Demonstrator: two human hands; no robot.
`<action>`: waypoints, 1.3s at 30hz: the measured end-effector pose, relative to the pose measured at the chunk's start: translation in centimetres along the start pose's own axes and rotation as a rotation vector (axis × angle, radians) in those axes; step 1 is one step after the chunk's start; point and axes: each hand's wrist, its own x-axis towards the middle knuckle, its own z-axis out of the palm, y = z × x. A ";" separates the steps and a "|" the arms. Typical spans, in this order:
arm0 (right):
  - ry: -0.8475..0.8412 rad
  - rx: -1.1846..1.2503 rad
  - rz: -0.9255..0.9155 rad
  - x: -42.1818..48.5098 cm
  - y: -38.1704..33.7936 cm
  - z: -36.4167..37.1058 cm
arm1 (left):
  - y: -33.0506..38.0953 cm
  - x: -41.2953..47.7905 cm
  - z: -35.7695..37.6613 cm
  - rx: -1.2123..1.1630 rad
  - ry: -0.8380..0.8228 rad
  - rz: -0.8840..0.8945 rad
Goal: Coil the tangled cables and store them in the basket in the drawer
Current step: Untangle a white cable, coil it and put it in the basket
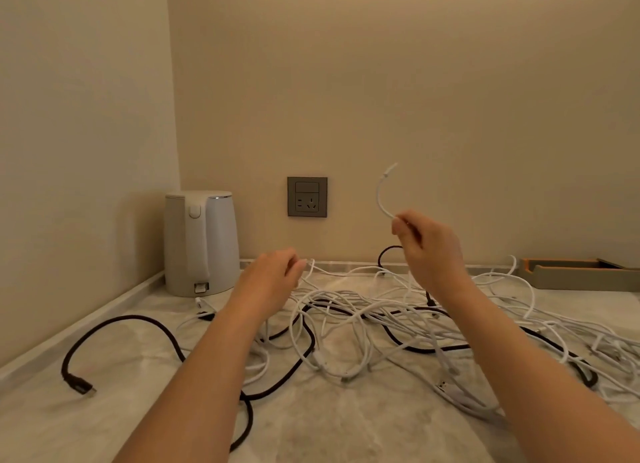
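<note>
Above tangle (pixel 349 310), R hand (pixel 429 251) raised, pinching white cable (pixel 378 196).

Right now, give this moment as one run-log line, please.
stage: untangling, nothing coiled | right hand: raised, pinches white cable end | left hand: pinches white cable | cable tangle: on counter

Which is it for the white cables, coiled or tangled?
Tangled: white cables sprawl in loose crossing loops on the counter, none coiled; right hand pinches one.
</note>
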 end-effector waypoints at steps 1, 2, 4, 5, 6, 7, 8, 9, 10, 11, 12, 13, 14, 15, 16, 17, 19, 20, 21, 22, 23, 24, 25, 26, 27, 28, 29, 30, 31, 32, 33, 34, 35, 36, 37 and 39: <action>-0.037 0.001 0.003 -0.1 -0.2 0.1 | 0.3 0.0 0.0 -0.015 0.007 0.012; -0.080 0.001 -0.004 -0.2 -0.4 0.3 | 0.7 0.0 0.1 -0.031 0.009 0.022; -0.170 -0.004 -0.047 -0.5 -1.0 0.5 | 1.4 -0.1 0.3 -0.072 0.013 0.030; -0.216 -0.012 -0.075 -0.5 -1.3 0.5 | 1.5 -0.1 0.4 -0.106 0.024 0.033; -0.265 -0.023 -0.101 -0.6 -1.6 0.6 | 1.7 -0.1 0.5 -0.147 0.044 0.042; -0.314 -0.031 -0.126 -0.6 -2.0 0.7 | 1.7 -0.1 0.6 -0.179 0.067 0.065; -0.355 -0.035 -0.151 -0.7 -2.3 0.8 | 1.9 -0.1 0.6 -0.184 0.088 0.107; -0.388 -0.035 -0.175 -0.8 -2.8 0.8 | 2.0 -0.1 0.6 -0.160 0.104 0.160; -0.417 -0.034 -0.192 -0.8 -3.2 0.8 | 2.0 -0.1 0.6 -0.120 0.121 0.214; -0.443 -0.030 -0.202 -0.9 -3.6 0.8 | 2.0 -0.1 0.6 -0.080 0.140 0.257; -0.468 -0.019 -0.201 -0.9 -3.9 0.7 | 2.1 -0.1 0.5 -0.053 0.157 0.278; -0.487 0.002 -0.194 -0.9 -4.2 0.6 | 2.2 -0.2 0.4 -0.039 0.176 0.283; -0.500 0.029 -0.185 -1.0 -4.3 0.5 | 2.3 -0.2 0.3 -0.034 0.196 0.282; -0.510 0.054 -0.178 -1.0 -4.3 0.4 | 2.3 -0.2 0.2 -0.030 0.217 0.285; -0.521 0.075 -0.173 -1.0 -4.4 0.4 | 2.5 -0.2 0.1 -0.023 0.234 0.293; -0.535 0.097 -0.166 -1.0 -4.5 0.4 | 2.5 -0.3 0.1 -0.016 0.244 0.302; -0.556 0.165 -0.148 -1.0 -4.6 0.4 | 2.6 -0.2 0.0 0.004 0.246 0.300; -0.549 0.207 -0.141 -0.9 -4.7 0.5 | 2.5 -0.1 -0.1 0.019 0.245 0.296; -0.526 0.249 -0.133 -0.9 -4.7 0.5 | 2.4 -0.1 -0.3 0.031 0.243 0.293; -0.482 0.285 -0.119 -0.9 -4.7 0.7 | 2.4 0.0 -0.3 0.035 0.242 0.296; -0.421 0.320 -0.098 -0.8 -4.6 0.8 | 2.4 0.0 -0.3 0.033 0.236 0.311; -0.350 0.356 -0.072 -0.7 -4.5 1.0 | 2.5 0.1 -0.3 0.020 0.230 0.335; -0.282 0.387 -0.044 -0.6 -4.4 1.1 | 2.7 0.0 -0.2 -0.015 0.229 0.360; -0.227 0.413 -0.012 -0.5 -4.2 1.2 | 3.0 0.0 -0.1 -0.074 0.230 0.378; -0.187 0.444 0.029 -0.5 -4.1 1.2 | 3.4 -0.1 -0.1 -0.154 0.231 0.381; -0.155 0.488 0.080 -0.5 -4.0 1.3 | 4.0 -0.2 0.0 -0.252 0.228 0.373; -0.124 0.548 0.138 -0.6 -4.0 1.4 | 4.5 -0.2 0.0 -0.369 0.212 0.357; -0.092 0.612 0.197 -0.8 -4.0 1.6 | 5.0 -0.3 -0.1 -0.500 0.165 0.326; -0.065 0.662 0.248 -0.9 -4.0 1.8 | 5.4 -0.4 0.0 -0.638 0.087 0.277; -0.051 0.687 0.293 -1.1 -3.9 2.1 | 5.8 -0.5 0.0 -0.776 -0.007 0.210; -0.058 0.697 0.339 -1.2 -3.8 2.5 | 6.1 -0.6 -0.1 -0.899 -0.102 0.136; -0.086 0.704 0.385 -1.2 -3.7 2.9 | 6.3 -0.8 -0.2 -1.014 -0.192 0.070; -0.128 0.713 0.421 -1.3 -3.6 3.2 | 6.5 -0.9 -0.5 -1.118 -0.272 0.020; -0.186 0.717 0.439 -1.3 -3.5 3.6 | 6.5 -1.0 -0.7 -1.216 -0.336 -0.016; -0.258 0.706 0.445 -1.4 -3.4 4.0 | 6.4 -1.1 -1.0 -1.302 -0.383 -0.041; -0.393 0.674 0.444 -1.6 -3.6 4.8 | 6.1 -1.2 -1.6 -1.449 -0.459 -0.083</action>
